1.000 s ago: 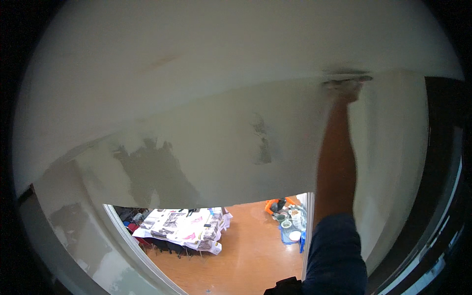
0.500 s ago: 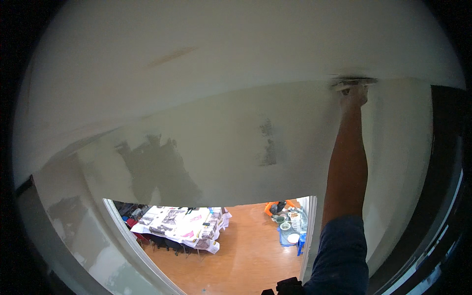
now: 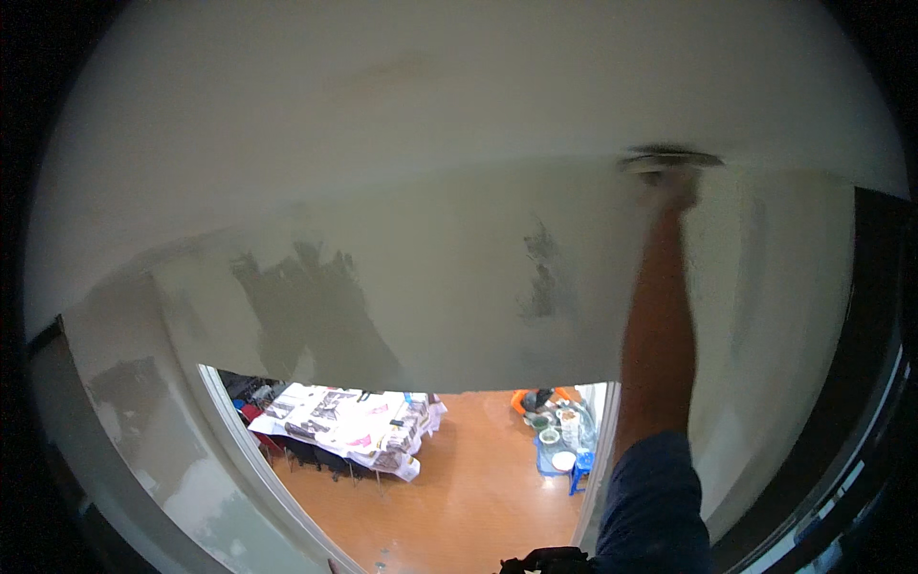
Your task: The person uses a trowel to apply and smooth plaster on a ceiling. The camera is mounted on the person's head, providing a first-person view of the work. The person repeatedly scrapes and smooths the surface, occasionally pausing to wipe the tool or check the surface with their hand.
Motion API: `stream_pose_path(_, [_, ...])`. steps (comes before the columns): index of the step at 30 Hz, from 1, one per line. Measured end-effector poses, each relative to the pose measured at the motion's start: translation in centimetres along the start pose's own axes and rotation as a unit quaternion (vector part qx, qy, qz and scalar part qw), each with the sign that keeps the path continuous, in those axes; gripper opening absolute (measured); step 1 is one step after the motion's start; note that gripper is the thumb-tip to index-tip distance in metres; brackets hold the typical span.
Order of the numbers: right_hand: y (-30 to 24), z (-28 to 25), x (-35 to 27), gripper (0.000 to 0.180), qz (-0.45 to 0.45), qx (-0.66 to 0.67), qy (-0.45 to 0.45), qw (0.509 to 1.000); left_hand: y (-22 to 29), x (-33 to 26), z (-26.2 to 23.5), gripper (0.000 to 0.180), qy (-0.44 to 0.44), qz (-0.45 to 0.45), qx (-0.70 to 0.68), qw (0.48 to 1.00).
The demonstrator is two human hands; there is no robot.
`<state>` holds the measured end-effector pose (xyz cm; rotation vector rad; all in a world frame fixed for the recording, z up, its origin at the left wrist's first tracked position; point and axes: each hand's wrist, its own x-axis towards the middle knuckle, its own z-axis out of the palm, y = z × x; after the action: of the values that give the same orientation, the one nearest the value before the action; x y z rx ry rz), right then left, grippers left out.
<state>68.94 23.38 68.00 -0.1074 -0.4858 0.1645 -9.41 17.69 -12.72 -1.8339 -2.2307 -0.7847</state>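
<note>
My right hand (image 3: 675, 187) is raised high on an outstretched arm in a dark blue sleeve. It grips a flat trowel-like blade (image 3: 669, 159), pressed where the pale wall (image 3: 459, 287) above a doorway meets the ceiling (image 3: 459, 96). The hand and blade are blurred. Grey patches of filler (image 3: 543, 277) mark the wall left of the arm, with a larger dark patch (image 3: 306, 316) further left. My left hand is out of view.
Below the wall, a doorway opens onto an orange floor (image 3: 478, 488). A table covered with printed papers (image 3: 349, 430) stands there, and a blue stool with bowls and tubs (image 3: 559, 445) sits by the door frame (image 3: 598, 459). A dark frame (image 3: 861, 364) runs at right.
My right arm has shifted slightly right along the wall-ceiling edge with the blade, and the view has tilted a little.
</note>
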Motion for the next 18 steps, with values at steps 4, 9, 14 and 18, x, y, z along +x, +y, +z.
stream_pose_path(4, [1.9, -0.5, -6.9, 0.047, -0.039, 0.016, -0.020, 0.999, -0.9, -0.9, -2.4, 0.085, -0.051, -0.056, -0.028, 0.997])
stream_pose_path(9, [-6.1, -2.8, 2.6, 0.048, -0.002, 0.032, -0.001, 1.000, -0.4, 0.2, -2.5, 0.086, -0.065, -0.060, -0.040, 0.995])
stream_pose_path(14, [0.5, 0.2, -7.5, 0.049, -0.037, -0.003, -0.028, 0.999, -0.9, -0.6, -3.1, 0.087, -0.080, -0.076, -0.030, 0.993])
stream_pose_path(18, [-3.4, -2.0, -3.9, 0.050, -0.090, 0.060, 0.024, 0.994, -0.9, -0.9, -3.6, 0.088, -0.077, -0.087, -0.036, 0.993])
